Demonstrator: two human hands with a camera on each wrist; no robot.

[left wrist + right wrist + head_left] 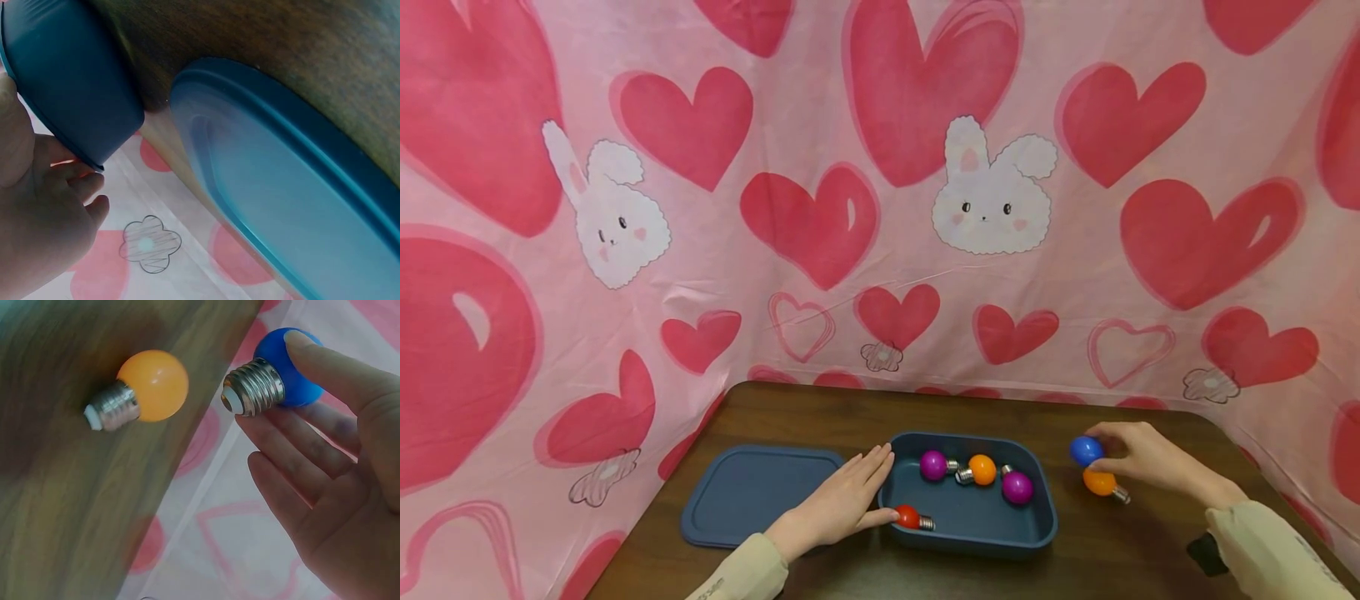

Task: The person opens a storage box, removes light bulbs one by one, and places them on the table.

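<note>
My right hand (1153, 456) pinches a blue light bulb (1086, 451) by its round glass, thumb on one side and fingers on the other. In the right wrist view the metal screw base of this blue bulb (290, 369) points away from the palm. An orange bulb (153, 384) lies on the table beside that hand. My left hand (842, 496) rests at the left rim of a dark blue box (970, 540), fingers extended along it and thumb by a red bulb (907, 517) inside. Part of the red bulb is hidden by the thumb.
Inside the box lie two purple bulbs, one at the left (933, 465) and one at the right (1017, 487), with an orange bulb (982, 469) between them. A flat blue lid (760, 492) lies left of the box on the wooden table (850, 407). A heart-patterned cloth (910, 267) hangs behind.
</note>
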